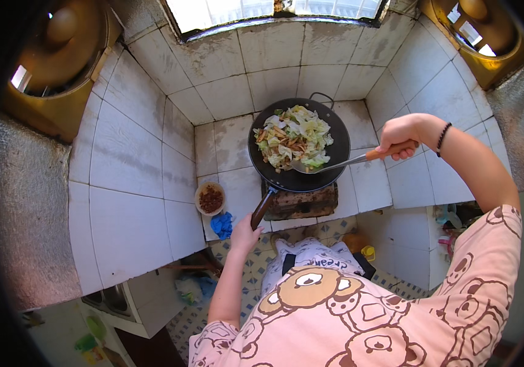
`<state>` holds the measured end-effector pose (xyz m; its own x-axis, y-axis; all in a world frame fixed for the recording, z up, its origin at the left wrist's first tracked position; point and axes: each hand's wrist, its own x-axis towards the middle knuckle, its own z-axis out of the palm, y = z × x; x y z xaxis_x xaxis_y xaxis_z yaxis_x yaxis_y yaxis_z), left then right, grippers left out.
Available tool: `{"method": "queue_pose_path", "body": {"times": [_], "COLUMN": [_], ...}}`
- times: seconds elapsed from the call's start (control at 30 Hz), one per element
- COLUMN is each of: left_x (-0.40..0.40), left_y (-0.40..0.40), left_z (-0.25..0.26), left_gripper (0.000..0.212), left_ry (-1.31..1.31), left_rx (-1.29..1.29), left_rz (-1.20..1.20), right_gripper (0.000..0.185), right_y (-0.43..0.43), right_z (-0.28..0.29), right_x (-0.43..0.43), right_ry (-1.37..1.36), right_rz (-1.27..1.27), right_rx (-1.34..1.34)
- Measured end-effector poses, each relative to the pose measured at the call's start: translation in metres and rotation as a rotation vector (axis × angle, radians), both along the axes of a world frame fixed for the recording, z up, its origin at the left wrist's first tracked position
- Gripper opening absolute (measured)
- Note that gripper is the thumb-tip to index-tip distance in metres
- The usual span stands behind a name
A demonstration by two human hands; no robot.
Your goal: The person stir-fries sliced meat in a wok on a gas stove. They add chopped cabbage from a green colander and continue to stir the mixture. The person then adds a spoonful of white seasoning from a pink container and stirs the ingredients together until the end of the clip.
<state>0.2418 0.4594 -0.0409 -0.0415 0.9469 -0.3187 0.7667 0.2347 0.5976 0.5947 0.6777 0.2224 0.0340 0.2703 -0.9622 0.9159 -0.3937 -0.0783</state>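
A dark wok (pixel 298 182) rests on a rusty gas stove (pixel 302 204) in the tiled nook before me. My left hand (pixel 245 235) grips the end of its dark brown handle (pixel 263 207). In the wok lies a heap of chopped cabbage with browned sliced pieces (pixel 293 137). My right hand (pixel 399 137) is closed around the wooden handle of a metal spatula (pixel 349 162), whose blade dips into the near edge of the food. A loop handle sticks out at the wok's far side.
Left of the stove, a small bowl of reddish-brown seasoning (pixel 210 199) stands beside a crumpled blue cloth or plastic (pixel 221 225). White tiled walls (pixel 275 89) enclose the counter on three sides. Below, a bottle with a yellow cap (pixel 368 252) stands on the floor at right.
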Motion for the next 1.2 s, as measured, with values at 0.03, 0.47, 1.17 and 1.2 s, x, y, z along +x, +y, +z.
{"method": "queue_pose_path", "body": {"times": [0.03,0.47,1.17,1.2], "left_x": [0.001,0.001,0.004,0.003], "left_y": [0.000,-0.002,0.001,0.001], "left_z": [-0.001,-0.001,0.002,0.001], "left_gripper": [0.050,0.046,0.046,0.046], "left_ry": [-0.006,-0.027,0.008,0.000], "left_rx": [-0.016,0.000,0.012,0.004], "left_rz": [0.010,-0.001,0.037,0.034], "right_gripper": [0.027,0.037,0.025,0.021], "right_y": [-0.002,-0.071,-0.111,-0.118], "right_z": [-0.001,-0.010,-0.191,-0.206], "right_x": [0.008,0.032,0.003,-0.001], "right_ry": [0.048,0.103,0.348,0.463], "right_rz": [-0.116,-0.127,-0.503,-0.567], "right_rx": [-0.067,0.152,0.287,0.251]}}
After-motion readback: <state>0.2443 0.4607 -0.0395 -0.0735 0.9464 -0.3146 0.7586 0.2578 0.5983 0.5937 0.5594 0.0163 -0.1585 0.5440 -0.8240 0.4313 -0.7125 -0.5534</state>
